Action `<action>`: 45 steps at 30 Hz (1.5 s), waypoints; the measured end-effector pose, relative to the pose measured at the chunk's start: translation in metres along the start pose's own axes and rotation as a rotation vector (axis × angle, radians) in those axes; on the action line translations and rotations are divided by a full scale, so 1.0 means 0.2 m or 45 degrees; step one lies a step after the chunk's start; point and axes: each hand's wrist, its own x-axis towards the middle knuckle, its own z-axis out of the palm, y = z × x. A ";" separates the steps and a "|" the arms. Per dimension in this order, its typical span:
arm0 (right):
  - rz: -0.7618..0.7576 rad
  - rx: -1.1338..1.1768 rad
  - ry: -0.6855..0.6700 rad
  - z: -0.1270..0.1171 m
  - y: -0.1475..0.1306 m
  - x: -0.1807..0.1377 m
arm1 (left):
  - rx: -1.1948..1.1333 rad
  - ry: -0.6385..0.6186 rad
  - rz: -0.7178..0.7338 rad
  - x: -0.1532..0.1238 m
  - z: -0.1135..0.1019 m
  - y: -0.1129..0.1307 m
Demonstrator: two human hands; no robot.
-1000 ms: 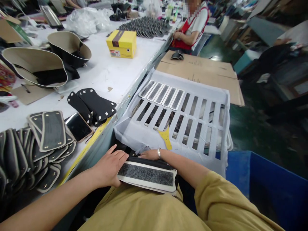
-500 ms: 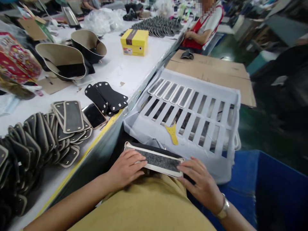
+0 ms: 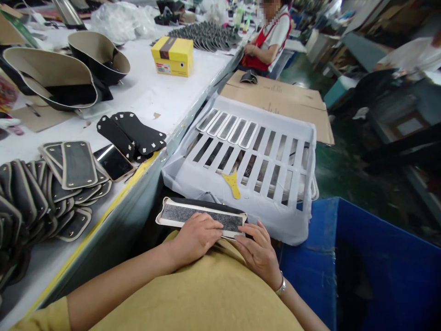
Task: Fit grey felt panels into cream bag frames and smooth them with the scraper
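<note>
A long grey felt-like panel (image 3: 182, 214) with folded white edging lies across my lap, close to my body. Behind its far edge runs a black strip of material. My left hand (image 3: 200, 233) lies flat over the middle of the panel, fingers stretched out and its thumb hidden. At the right end, my right hand (image 3: 257, 248) grips the panel's corner, fingertips on the top face. Just beyond is a grey slatted plastic crate (image 3: 220, 184), upturned, with several white-edged grey strips (image 3: 228, 128) in a row and a yellow Y-shaped piece (image 3: 232, 184) on top.
On the white table (image 3: 138, 99) at left are a pile of edged dark panels (image 3: 79, 165), a phone (image 3: 113, 162), black pieces (image 3: 138, 131), bag bodies (image 3: 51, 76) and a yellow box (image 3: 172, 56). A blue bin (image 3: 310, 262) stands right. A person (image 3: 268, 43) sits farther back.
My left hand has slid from the panel's left end to its middle. The right hand still holds the right end. The camera view has turned rightward.
</note>
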 end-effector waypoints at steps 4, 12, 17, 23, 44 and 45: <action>-0.016 -0.012 0.037 0.02 0.01 -0.01 | 0.016 -0.058 -0.007 0.00 0.01 0.01; -0.138 -0.177 0.079 0.03 0.00 -0.03 | 0.051 -0.035 0.003 0.00 0.01 0.01; -0.084 -0.205 0.064 0.04 -0.03 -0.04 | -0.005 0.040 -0.022 0.00 0.02 0.01; -0.036 -0.223 0.122 0.05 -0.05 -0.04 | -0.006 0.095 -0.057 0.00 0.04 0.02; 0.145 -0.103 0.236 0.15 -0.01 -0.08 | 0.018 0.129 -0.088 0.01 0.05 0.05; 0.157 -0.103 0.242 0.15 -0.02 -0.08 | 0.009 0.133 -0.104 0.01 0.05 0.05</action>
